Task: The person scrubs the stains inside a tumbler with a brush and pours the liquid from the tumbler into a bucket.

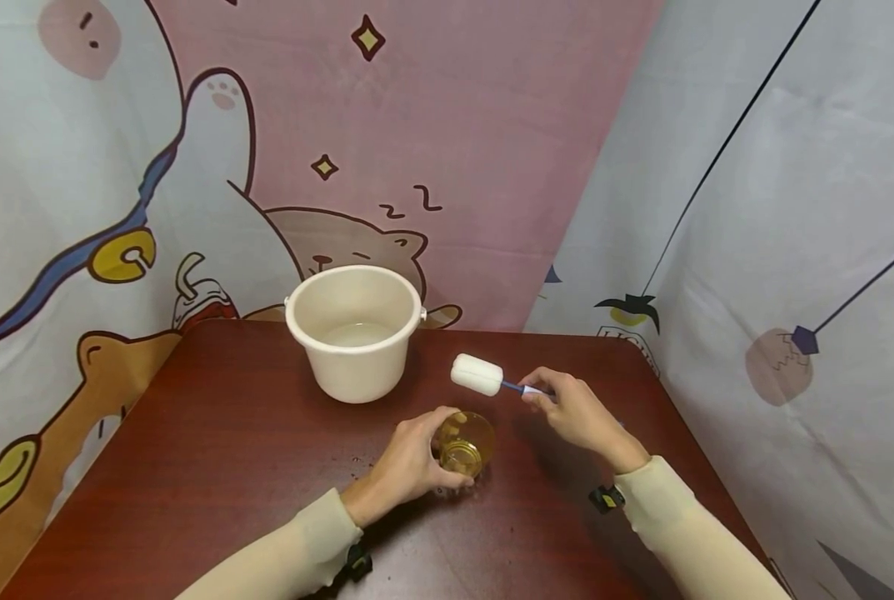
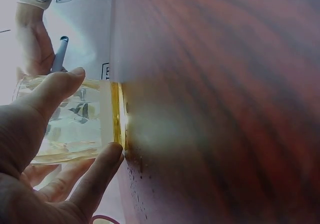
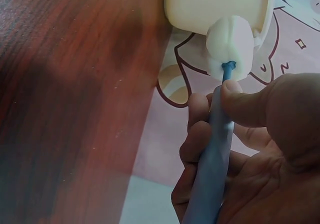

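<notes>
My left hand (image 1: 419, 457) curls its fingers and thumb round a yellow-tinted clear glass (image 1: 478, 435) at the middle of the table. In the left wrist view the glass (image 2: 75, 119) has its amber base at the table surface. My right hand (image 1: 577, 410) grips a sponge bottle brush by its blue handle (image 3: 210, 164). Its white sponge head (image 1: 477, 374) points left, raised above the table and apart from the glass. In the right wrist view, fingers and thumb wrap the handle below the sponge head (image 3: 230, 46).
A cream bucket (image 1: 357, 367) stands at the back of the dark red wooden table (image 1: 214, 467), left of the brush. Small water drops (image 2: 141, 176) lie on the table by the glass. Printed cloth (image 1: 484, 125) hangs behind and beside the table.
</notes>
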